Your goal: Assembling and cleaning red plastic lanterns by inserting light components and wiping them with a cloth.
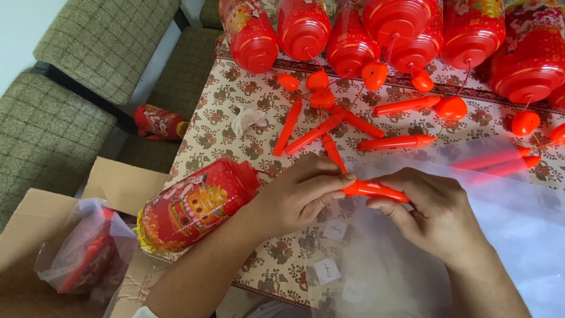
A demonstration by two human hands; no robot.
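We see both hands meeting over the near edge of the bench [235, 126], which is covered in a floral cloth. The left hand [297, 194] pinches one end of an orange-red plastic stick handle [376, 189] between thumb and fingers, and the right hand [432, 212] grips the other end of the same handle, fingers curled around it. The handle lies roughly level between them, just above a clear plastic bag [471, 235] that spreads across the bench under the right hand.

Just beside the left wrist, a red cylindrical lantern [197, 203] with gold decoration lies on its side at the bench edge, a thin cord running from its cap towards the hands. Beyond the hands we see loose orange stick handles [315, 134] scattered among small orange heart-shaped pieces [322, 98]. Along the far side, a row of red lanterns [350, 41] stands packed together.

To the left, below the bench, an open cardboard box [35, 235] holds a plastic bag of red items [85, 247]. Another lantern [158, 122] lies on a checked cushioned chair [53, 135].
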